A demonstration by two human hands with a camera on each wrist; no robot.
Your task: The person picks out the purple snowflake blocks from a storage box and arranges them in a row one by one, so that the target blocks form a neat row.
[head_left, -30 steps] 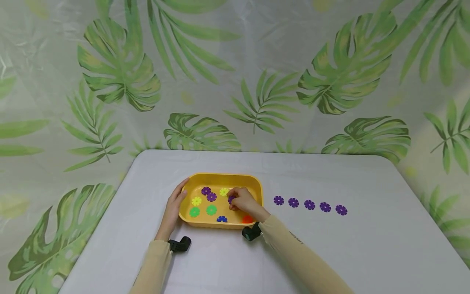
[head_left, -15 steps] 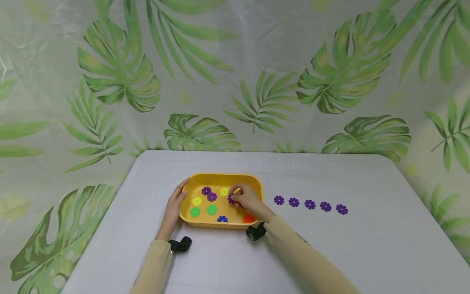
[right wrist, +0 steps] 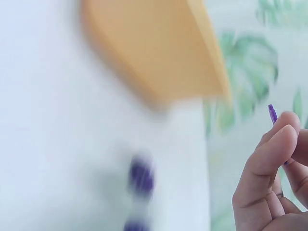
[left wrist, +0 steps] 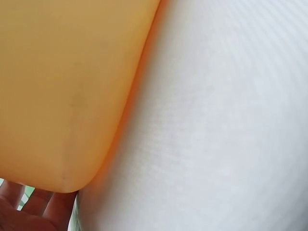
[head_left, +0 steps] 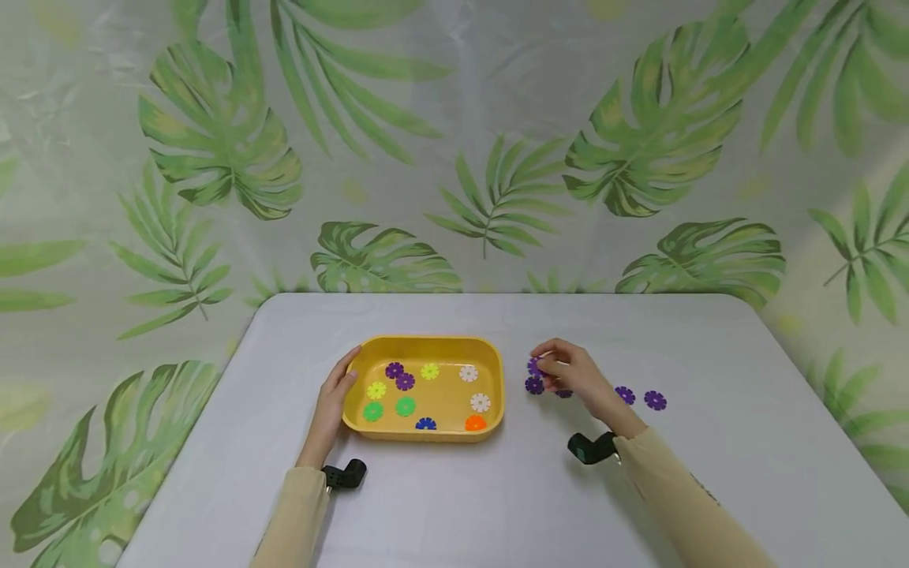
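Yellow tray (head_left: 424, 345): one, on the white table (head_left: 440, 505), left of centre.
Purple discs in the tray: two (head_left: 399, 375), touching each other near the far left.
Yellow-green discs in the tray: two, one at the far side (head_left: 429, 371), one toward the left (head_left: 376, 390).
Green discs in the tray: two (head_left: 389, 409), side by side near the front.
White discs in the tray: two (head_left: 474, 387) on the right side.
Blue disc (head_left: 425, 424): one, at the front wall.
Orange disc (head_left: 475, 424): one, in the front right corner.
Held purple disc (head_left: 534, 366): pinched in the right hand (head_left: 571, 375), just above the table, right of the tray; the right wrist view shows its edge (right wrist: 273, 113) at the fingertips.
Purple discs on the table: three seen whole, one (head_left: 534, 385) just under the held one, two (head_left: 640, 397) beyond the wrist; a fourth shows partly under the hand.
Left hand (head_left: 334, 402): fingers straight, resting flat against the tray's left outer wall, holding nothing.
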